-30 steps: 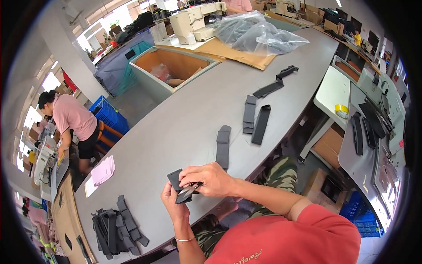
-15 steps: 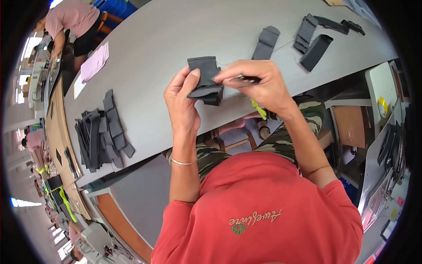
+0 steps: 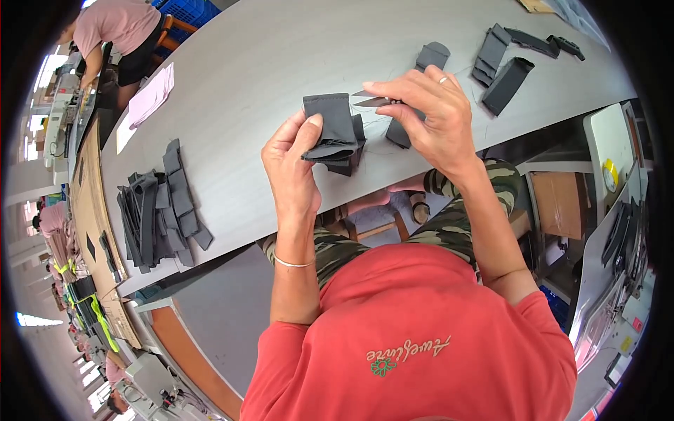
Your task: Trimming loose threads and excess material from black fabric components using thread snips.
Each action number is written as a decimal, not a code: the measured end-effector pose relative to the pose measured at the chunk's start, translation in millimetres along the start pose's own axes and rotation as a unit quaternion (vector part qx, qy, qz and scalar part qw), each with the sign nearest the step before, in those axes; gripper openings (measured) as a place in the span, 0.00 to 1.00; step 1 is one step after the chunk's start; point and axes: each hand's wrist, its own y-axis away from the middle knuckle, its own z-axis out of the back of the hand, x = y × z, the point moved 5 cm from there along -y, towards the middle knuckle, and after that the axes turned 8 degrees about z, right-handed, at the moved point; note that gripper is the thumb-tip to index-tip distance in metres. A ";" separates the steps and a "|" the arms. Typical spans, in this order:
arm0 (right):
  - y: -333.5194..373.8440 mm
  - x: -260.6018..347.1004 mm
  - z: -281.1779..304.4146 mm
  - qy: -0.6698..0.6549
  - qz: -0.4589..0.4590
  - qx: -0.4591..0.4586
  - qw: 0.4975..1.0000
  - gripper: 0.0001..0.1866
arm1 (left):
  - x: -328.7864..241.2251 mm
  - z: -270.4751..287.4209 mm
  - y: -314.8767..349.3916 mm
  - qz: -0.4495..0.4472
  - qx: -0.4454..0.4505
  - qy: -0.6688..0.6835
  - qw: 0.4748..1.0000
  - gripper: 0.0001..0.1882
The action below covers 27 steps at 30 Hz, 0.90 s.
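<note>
Between the thumb and fingers of my left hand (image 3: 289, 151) is a folded dark grey fabric piece (image 3: 330, 116), its stitched end facing away from me. My right hand (image 3: 439, 119) grips small thread snips (image 3: 375, 102), whose two blades are apart and point left at the piece's upper right corner. A second dark fabric strip (image 3: 399, 133) lies on the table, partly behind my right hand. Farther off, another grey strip end (image 3: 433, 54) shows above my right fingers. Loose threads trail around the snips.
A pile of dark fabric strips (image 3: 158, 210) lies at the table's left. Several more pieces, among them a folded strip (image 3: 507, 86), lie at the right. Pale pink sheets (image 3: 151, 97) rest near the far left edge. A person in pink (image 3: 116, 31) leans at a neighbouring station.
My right hand has moved up and slightly right, and the snips' blades now show apart. The left hand keeps its hold on the fabric piece, which has barely shifted.
</note>
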 end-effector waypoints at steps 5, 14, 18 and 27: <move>-4.2 4.1 -5.2 -0.009 0.011 0.004 1.000 0.11 | 0.8 -0.1 -0.1 -0.002 -0.007 0.003 1.000 0.13; -1.6 9.0 -6.1 0.031 0.015 -0.002 0.999 0.10 | 3.5 2.9 2.9 0.011 0.012 0.008 1.000 0.12; 3.6 9.3 -8.2 0.005 -0.017 0.015 1.000 0.10 | 6.5 3.9 6.1 0.026 0.028 0.038 0.999 0.11; -6.9 19.5 -5.1 -0.047 0.001 0.070 0.996 0.10 | 6.4 4.5 16.0 0.001 0.019 -0.053 0.998 0.11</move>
